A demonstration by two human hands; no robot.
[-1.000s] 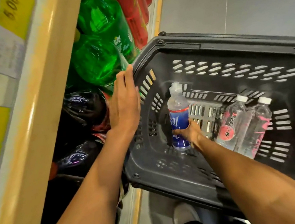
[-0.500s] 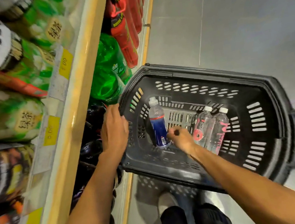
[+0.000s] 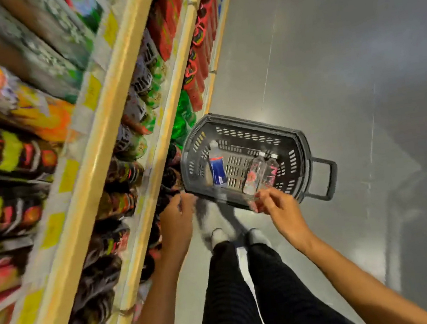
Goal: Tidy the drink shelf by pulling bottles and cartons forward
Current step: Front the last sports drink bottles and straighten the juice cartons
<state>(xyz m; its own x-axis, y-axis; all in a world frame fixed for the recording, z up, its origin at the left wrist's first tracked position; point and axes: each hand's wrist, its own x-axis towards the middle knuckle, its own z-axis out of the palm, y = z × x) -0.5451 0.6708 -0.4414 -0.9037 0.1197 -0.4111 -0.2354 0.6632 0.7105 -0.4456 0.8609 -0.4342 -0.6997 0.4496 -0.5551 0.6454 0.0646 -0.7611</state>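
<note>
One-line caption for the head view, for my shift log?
Grey basket holding three bottles beside the drink shelf, left hand and right hand near its rim.

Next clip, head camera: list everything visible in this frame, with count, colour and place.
dark grey plastic shopping basket: one, dark grey, on the floor beside the bottom shelf
blue-labelled clear bottle: one, blue label, inside the basket, shelf side
pink-labelled clear bottles: two, clear and pink, side by side inside the basket
green plastic bottles: several, green, bottom shelf beyond the basket
red bottles: a row, red, bottom shelf farther along
dark bottles: several, near black, bottom shelf
blurred drink packs: uncountable, mixed colours, upper shelves
yellow price tags: several, yellow, shelf edges
black trousers: one pair, black, below
left hand: by the basket's near corner, grip unclear
right hand: over the near rim, holding nothing
</note>
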